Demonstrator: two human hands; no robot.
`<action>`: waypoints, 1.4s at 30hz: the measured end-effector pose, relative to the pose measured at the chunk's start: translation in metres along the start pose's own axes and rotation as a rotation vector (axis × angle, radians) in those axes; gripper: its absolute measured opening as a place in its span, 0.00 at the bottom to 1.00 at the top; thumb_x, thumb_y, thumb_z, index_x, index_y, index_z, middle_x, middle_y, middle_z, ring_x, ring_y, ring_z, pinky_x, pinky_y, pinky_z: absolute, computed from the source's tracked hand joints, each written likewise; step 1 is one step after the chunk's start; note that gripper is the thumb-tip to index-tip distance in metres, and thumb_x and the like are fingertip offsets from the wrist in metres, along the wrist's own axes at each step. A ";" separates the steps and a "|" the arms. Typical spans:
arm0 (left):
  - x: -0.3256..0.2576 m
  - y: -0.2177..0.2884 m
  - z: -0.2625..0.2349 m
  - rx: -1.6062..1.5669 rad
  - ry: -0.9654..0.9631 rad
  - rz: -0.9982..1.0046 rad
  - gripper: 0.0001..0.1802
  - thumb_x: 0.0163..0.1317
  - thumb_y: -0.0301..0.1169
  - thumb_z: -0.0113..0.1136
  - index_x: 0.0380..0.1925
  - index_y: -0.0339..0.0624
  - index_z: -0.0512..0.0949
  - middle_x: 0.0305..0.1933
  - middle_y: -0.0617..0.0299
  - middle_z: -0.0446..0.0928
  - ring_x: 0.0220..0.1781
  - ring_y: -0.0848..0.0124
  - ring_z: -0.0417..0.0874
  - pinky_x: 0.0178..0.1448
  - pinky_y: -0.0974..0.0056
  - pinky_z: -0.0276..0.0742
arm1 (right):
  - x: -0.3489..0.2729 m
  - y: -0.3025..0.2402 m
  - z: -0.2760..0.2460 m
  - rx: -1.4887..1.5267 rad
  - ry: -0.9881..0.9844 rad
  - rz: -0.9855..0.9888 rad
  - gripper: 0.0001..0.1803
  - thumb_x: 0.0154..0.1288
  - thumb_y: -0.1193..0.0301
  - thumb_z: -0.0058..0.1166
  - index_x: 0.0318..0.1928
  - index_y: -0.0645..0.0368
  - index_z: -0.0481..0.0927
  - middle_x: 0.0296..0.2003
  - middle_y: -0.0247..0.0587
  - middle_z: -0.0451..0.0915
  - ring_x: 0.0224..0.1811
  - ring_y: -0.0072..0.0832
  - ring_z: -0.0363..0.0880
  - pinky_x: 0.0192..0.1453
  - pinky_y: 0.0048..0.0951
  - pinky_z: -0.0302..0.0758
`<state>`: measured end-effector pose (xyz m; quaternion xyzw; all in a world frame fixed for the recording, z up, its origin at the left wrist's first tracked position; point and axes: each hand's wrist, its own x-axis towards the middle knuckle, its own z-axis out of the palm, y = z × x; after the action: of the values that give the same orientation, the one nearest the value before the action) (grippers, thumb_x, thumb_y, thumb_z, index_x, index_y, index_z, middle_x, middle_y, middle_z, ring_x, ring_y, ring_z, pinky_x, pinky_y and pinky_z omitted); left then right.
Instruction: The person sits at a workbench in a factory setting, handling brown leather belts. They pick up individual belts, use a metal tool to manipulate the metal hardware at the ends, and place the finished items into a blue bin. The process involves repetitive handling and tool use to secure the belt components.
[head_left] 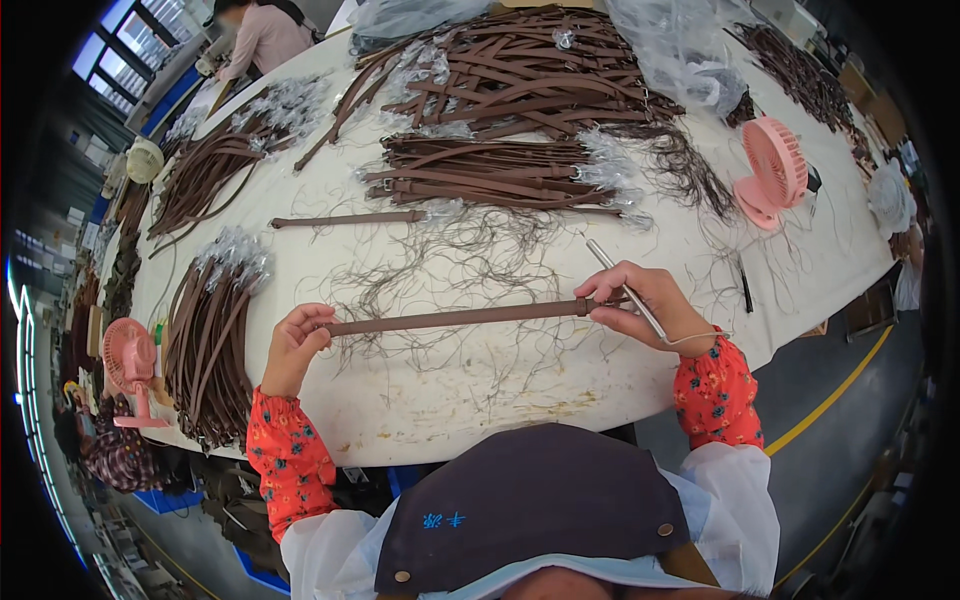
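The left hand [297,340] pinches one end of a brown leather-look strap [460,319] between thumb and fingers; the right hand [645,303] grips the other end beside its keeper loop [583,307], also holding a slim silver tool [626,287]. The strap stretches between them over the counter [385,425]. Just beyond the strap lie loose dark threads [480,255]; farther beyond it, stacked straps [480,170]; to its left, a strap bundle [212,345].
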<state>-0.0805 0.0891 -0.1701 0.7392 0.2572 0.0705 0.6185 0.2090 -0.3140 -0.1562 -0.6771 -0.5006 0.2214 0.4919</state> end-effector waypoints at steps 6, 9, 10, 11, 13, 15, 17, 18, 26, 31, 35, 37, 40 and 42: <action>-0.008 0.000 0.011 -0.018 0.039 0.125 0.15 0.66 0.23 0.60 0.52 0.33 0.76 0.47 0.59 0.81 0.41 0.78 0.78 0.45 0.73 0.74 | 0.001 -0.004 0.000 0.096 0.015 0.077 0.11 0.66 0.77 0.64 0.42 0.59 0.72 0.47 0.45 0.84 0.37 0.18 0.78 0.45 0.23 0.77; -0.010 -0.006 0.008 0.029 0.042 0.147 0.13 0.68 0.24 0.60 0.50 0.33 0.77 0.44 0.60 0.81 0.39 0.78 0.78 0.43 0.74 0.74 | 0.003 -0.004 0.006 0.370 0.046 0.172 0.12 0.66 0.77 0.62 0.43 0.59 0.71 0.49 0.48 0.83 0.39 0.17 0.78 0.45 0.23 0.77; -0.010 -0.004 0.008 0.052 0.042 0.135 0.11 0.69 0.25 0.59 0.50 0.33 0.77 0.41 0.60 0.81 0.37 0.78 0.78 0.41 0.74 0.74 | 0.003 -0.004 0.006 0.406 0.055 0.177 0.11 0.67 0.77 0.62 0.44 0.59 0.72 0.49 0.47 0.82 0.40 0.18 0.79 0.46 0.23 0.77; -0.010 -0.002 0.007 0.075 0.043 0.123 0.11 0.71 0.27 0.58 0.49 0.34 0.78 0.38 0.60 0.81 0.34 0.78 0.78 0.39 0.74 0.73 | 0.002 -0.003 0.005 0.441 0.063 0.182 0.11 0.68 0.76 0.62 0.45 0.59 0.72 0.50 0.46 0.82 0.41 0.18 0.79 0.47 0.23 0.78; -0.010 0.001 0.005 0.093 0.055 0.088 0.12 0.74 0.31 0.54 0.48 0.34 0.78 0.32 0.61 0.80 0.29 0.79 0.77 0.35 0.74 0.72 | 0.002 -0.004 0.004 0.493 0.091 0.184 0.11 0.68 0.76 0.61 0.46 0.60 0.73 0.51 0.46 0.81 0.42 0.19 0.81 0.48 0.23 0.78; -0.008 0.001 0.005 0.084 0.069 0.040 0.15 0.77 0.36 0.50 0.47 0.34 0.78 0.25 0.62 0.78 0.23 0.79 0.75 0.31 0.74 0.71 | 0.001 -0.004 0.005 0.527 0.136 0.185 0.11 0.69 0.76 0.60 0.47 0.60 0.72 0.51 0.48 0.81 0.44 0.20 0.82 0.48 0.23 0.78; -0.011 0.005 0.010 0.069 0.100 0.013 0.18 0.78 0.39 0.47 0.44 0.34 0.78 0.22 0.64 0.76 0.20 0.80 0.72 0.26 0.74 0.67 | 0.003 -0.003 0.008 0.496 0.165 0.176 0.10 0.69 0.75 0.59 0.46 0.61 0.73 0.49 0.46 0.81 0.42 0.21 0.82 0.46 0.23 0.78; -0.012 0.008 0.011 0.062 0.116 0.001 0.20 0.79 0.41 0.45 0.43 0.34 0.79 0.21 0.64 0.75 0.18 0.80 0.71 0.24 0.74 0.66 | 0.004 -0.002 0.009 0.482 0.180 0.169 0.09 0.70 0.75 0.59 0.46 0.61 0.73 0.49 0.46 0.81 0.41 0.21 0.82 0.45 0.22 0.79; -0.012 0.003 0.008 0.060 0.069 -0.080 0.21 0.78 0.41 0.45 0.41 0.34 0.79 0.17 0.64 0.74 0.14 0.78 0.70 0.19 0.73 0.64 | 0.006 0.008 0.013 0.429 0.299 0.232 0.06 0.71 0.76 0.56 0.44 0.62 0.74 0.41 0.43 0.83 0.35 0.21 0.84 0.37 0.22 0.79; -0.014 0.003 0.005 0.051 0.034 -0.079 0.23 0.79 0.42 0.42 0.43 0.32 0.79 0.18 0.62 0.75 0.17 0.76 0.73 0.24 0.72 0.69 | 0.005 0.008 0.015 0.436 0.317 0.216 0.06 0.71 0.76 0.56 0.44 0.62 0.74 0.42 0.44 0.83 0.35 0.21 0.83 0.37 0.23 0.80; -0.014 -0.004 0.003 0.005 -0.008 -0.047 0.24 0.80 0.41 0.39 0.46 0.32 0.79 0.25 0.60 0.79 0.23 0.76 0.77 0.31 0.71 0.72 | 0.005 0.009 0.015 0.441 0.320 0.224 0.06 0.71 0.76 0.55 0.45 0.63 0.74 0.43 0.45 0.83 0.35 0.21 0.82 0.39 0.24 0.80; -0.014 -0.001 0.004 0.010 -0.040 -0.056 0.24 0.81 0.42 0.39 0.46 0.33 0.79 0.28 0.60 0.81 0.28 0.75 0.79 0.37 0.70 0.74 | 0.005 0.008 0.015 0.442 0.313 0.222 0.05 0.71 0.77 0.55 0.45 0.63 0.74 0.43 0.45 0.83 0.35 0.22 0.82 0.40 0.24 0.80; -0.012 -0.009 0.001 0.214 -0.033 0.066 0.19 0.78 0.39 0.46 0.46 0.35 0.79 0.35 0.60 0.83 0.39 0.70 0.82 0.49 0.65 0.75 | 0.004 0.003 0.018 0.439 0.285 0.210 0.05 0.71 0.78 0.55 0.45 0.63 0.73 0.43 0.46 0.83 0.36 0.22 0.83 0.41 0.24 0.81; -0.009 -0.008 0.008 0.449 0.029 0.287 0.14 0.74 0.36 0.53 0.47 0.37 0.79 0.40 0.59 0.83 0.46 0.65 0.82 0.56 0.61 0.74 | 0.003 -0.002 0.020 0.451 0.254 0.181 0.06 0.71 0.79 0.55 0.45 0.63 0.73 0.44 0.47 0.83 0.36 0.23 0.83 0.42 0.25 0.82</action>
<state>-0.0871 0.0790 -0.1773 0.8855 0.1679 0.1094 0.4191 0.1932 -0.3022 -0.1619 -0.6147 -0.3102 0.2838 0.6674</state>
